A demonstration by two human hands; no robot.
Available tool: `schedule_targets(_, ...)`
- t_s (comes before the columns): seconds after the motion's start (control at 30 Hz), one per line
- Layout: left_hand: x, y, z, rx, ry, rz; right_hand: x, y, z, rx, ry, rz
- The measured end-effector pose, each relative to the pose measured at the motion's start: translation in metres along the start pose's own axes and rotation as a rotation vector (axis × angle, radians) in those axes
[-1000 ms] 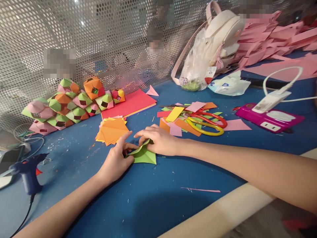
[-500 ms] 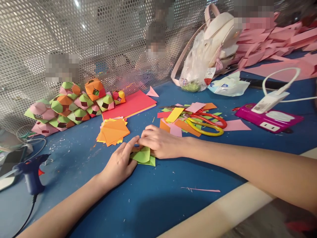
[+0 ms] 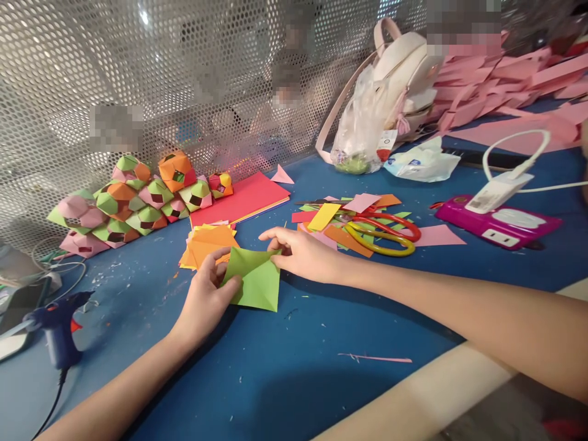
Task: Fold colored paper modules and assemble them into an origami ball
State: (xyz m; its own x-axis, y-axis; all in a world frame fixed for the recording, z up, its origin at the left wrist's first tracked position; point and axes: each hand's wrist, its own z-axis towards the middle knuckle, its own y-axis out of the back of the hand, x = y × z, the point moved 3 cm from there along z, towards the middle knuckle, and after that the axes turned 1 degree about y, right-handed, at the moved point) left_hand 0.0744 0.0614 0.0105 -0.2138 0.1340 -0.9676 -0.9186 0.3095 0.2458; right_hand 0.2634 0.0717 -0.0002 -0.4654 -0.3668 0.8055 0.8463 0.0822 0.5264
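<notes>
A square of green paper (image 3: pixel 253 280) with faint creases is held just over the blue table, its face turned toward me. My left hand (image 3: pixel 209 288) pinches its left edge between thumb and fingers. At the upper right corner, my right hand (image 3: pixel 301 254) grips the paper with thumb and bent fingers. Behind my left hand lies a stack of orange and yellow paper squares (image 3: pixel 211 240), partly covered by it. Beyond my right hand, scissors with red and yellow handles (image 3: pixel 383 236) rest on coloured paper scraps (image 3: pixel 324 217).
Folded paper balls (image 3: pixel 119 199) are piled at the back left, beside red sheets (image 3: pixel 250 197). A blue glue gun (image 3: pixel 62 327) stands at the left. A purple power strip (image 3: pixel 498 222), a wipes pack (image 3: pixel 422 160) and a backpack (image 3: pixel 399 67) occupy the right. Perforated metal (image 3: pixel 206 37) closes the back.
The green paper was folded over and pressed on the table under both hands. Now it is opened out and lifted, with my hands at its left edge and upper right corner.
</notes>
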Motion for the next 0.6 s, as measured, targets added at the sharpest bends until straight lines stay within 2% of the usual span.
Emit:
schedule_targets(0.1, -0.007, -0.003, -0.003, 0.042, 0.091, -0.092, 0.01, 0.002, -0.003, 0.001, -0.004, 0.062)
schedule_targets(0.23, -0.013, -0.005, -0.005, 0.16, 0.199, -0.043, 0.019, 0.009, -0.005, -0.052, 0.009, 0.079)
schedule_targets(0.33, -0.015, -0.005, -0.006, 0.132, 0.186, -0.068, 0.022, 0.012, -0.005, -0.087, 0.028, 0.101)
schedule_targets(0.43, -0.013, -0.008, -0.008, 0.09, 0.169, -0.193, 0.024, 0.011, -0.006, -0.072, 0.015, 0.109)
schedule_targets(0.6, -0.006, -0.015, -0.012, 0.028, 0.217, -0.367, 0.022, 0.005, -0.009, -0.075, -0.017, 0.225)
